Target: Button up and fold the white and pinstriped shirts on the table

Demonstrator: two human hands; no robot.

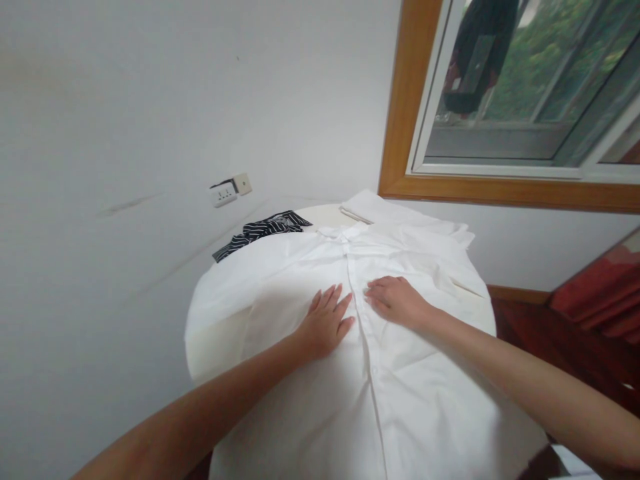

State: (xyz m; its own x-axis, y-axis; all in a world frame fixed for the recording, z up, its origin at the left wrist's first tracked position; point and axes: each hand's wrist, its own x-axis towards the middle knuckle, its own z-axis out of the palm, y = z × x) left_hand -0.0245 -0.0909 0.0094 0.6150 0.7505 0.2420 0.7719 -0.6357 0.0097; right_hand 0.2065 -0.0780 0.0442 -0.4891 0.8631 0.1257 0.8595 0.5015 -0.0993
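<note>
A white button-up shirt (320, 413) lies spread face up on a round pale table (215, 347), its collar toward the wall and its front placket running down the middle. My left hand (325, 325) rests flat on the shirt just left of the placket, fingers spread. On the other side of the placket, my right hand (397, 300) lies palm down on the cloth with its fingers extended. Neither hand holds anything. Creases show in the fabric, mostly on the right half and near the collar.
A crumpled black-and-white striped cloth (265, 230) lies at the table's far left edge. Behind it the wall carries a socket (223, 195). A wood-framed window (500, 183) is at the upper right, with a red curtain-like fabric (605, 293) below it.
</note>
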